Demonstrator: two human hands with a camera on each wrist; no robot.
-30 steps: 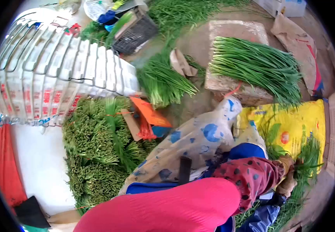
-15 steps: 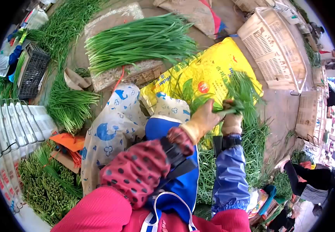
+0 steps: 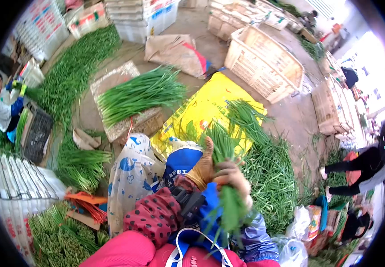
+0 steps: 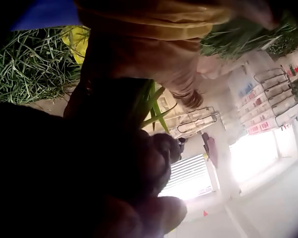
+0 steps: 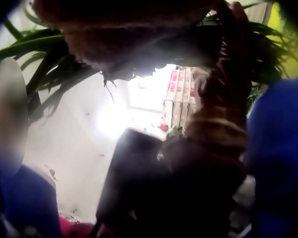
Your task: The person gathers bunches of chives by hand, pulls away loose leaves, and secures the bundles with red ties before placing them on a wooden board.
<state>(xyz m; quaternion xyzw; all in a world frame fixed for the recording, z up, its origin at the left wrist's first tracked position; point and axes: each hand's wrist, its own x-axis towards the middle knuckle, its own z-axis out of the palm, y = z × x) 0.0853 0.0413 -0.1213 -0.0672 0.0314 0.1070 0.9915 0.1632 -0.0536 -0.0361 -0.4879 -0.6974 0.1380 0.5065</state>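
In the head view, a bunch of green chives (image 3: 222, 144) stands over my lap, its long leaves spreading above and below my hands. My right hand (image 3: 235, 175), in a pale fuzzy glove, grips the bunch around its middle. On the other side my left hand (image 3: 201, 170), in a tan glove, holds it with the thumb raised along the leaves; its other fingers are hidden behind the bunch. A few leaf blades (image 4: 156, 106) show between the dark fingers in the left wrist view. Loose chives (image 3: 270, 173) lie heaped beside my right arm.
A yellow sack (image 3: 192, 115) lies ahead, with chives on its right part. Left of it, a thick row of chives (image 3: 141, 91) rests on a low block (image 3: 150, 120). A beige crate (image 3: 263, 64) stands beyond. People are at the far left and right.
My hands have drawn the chives back from over the yellow sack toward my lap. The bunch has swung from lying sideways to pointing away from me. My head view has shifted.
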